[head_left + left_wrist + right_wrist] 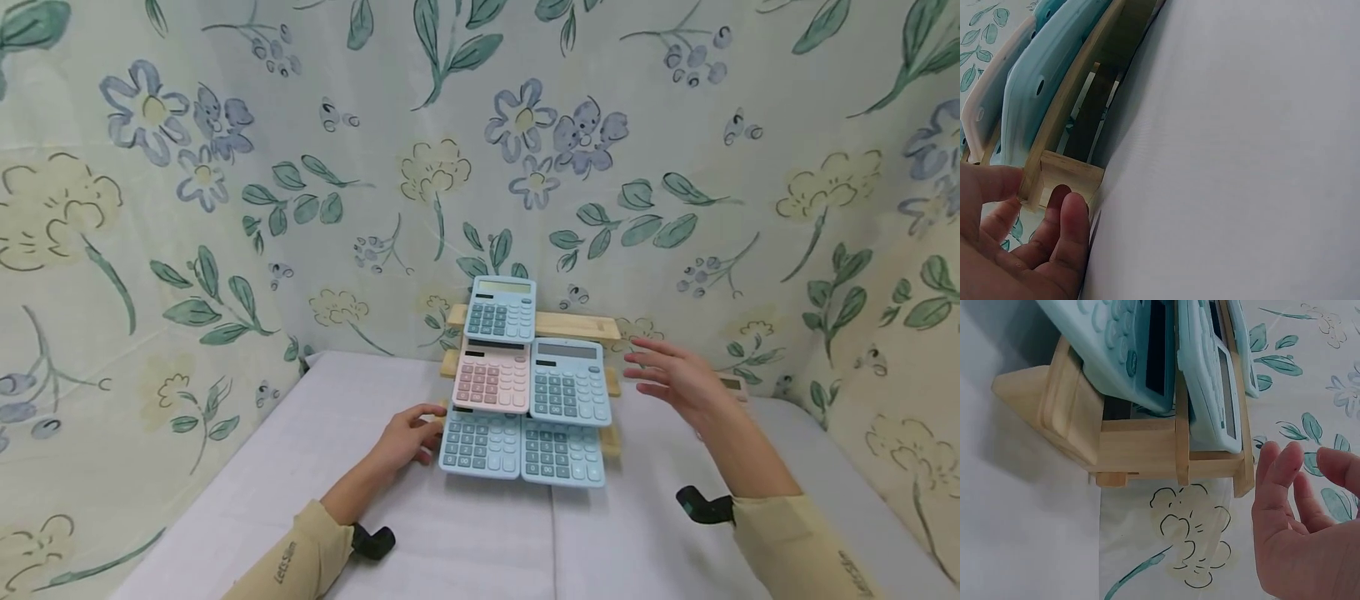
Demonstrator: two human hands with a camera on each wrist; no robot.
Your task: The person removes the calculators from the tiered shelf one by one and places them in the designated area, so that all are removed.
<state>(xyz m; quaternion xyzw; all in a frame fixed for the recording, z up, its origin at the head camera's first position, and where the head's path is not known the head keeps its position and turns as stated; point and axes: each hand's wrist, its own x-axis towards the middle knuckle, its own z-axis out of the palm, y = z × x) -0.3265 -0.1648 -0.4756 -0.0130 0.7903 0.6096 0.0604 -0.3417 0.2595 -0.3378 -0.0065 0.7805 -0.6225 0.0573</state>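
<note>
A stepped wooden rack (577,325) carries several calculators. A light-blue calculator (501,308) leans on the top tier at left. Below it are a pink calculator (491,375) and a light-blue calculator (570,382). Two more light-blue calculators, one at left (480,446) and one at right (562,454), fill the lowest tier, their displays largely covered. My left hand (408,437) is at the rack's left end, fingers bent about the front rail's end (1034,178). Right of the rack, my right hand (686,379) is held up apart from it, fingers loosely bent, holding nothing.
Behind my right hand, another calculator (731,383) lies partly hidden on the white-covered table (465,542). A floral cloth (360,125) hangs close behind the rack and along both sides. Black wrist mounts (373,542) stick out from both sleeves.
</note>
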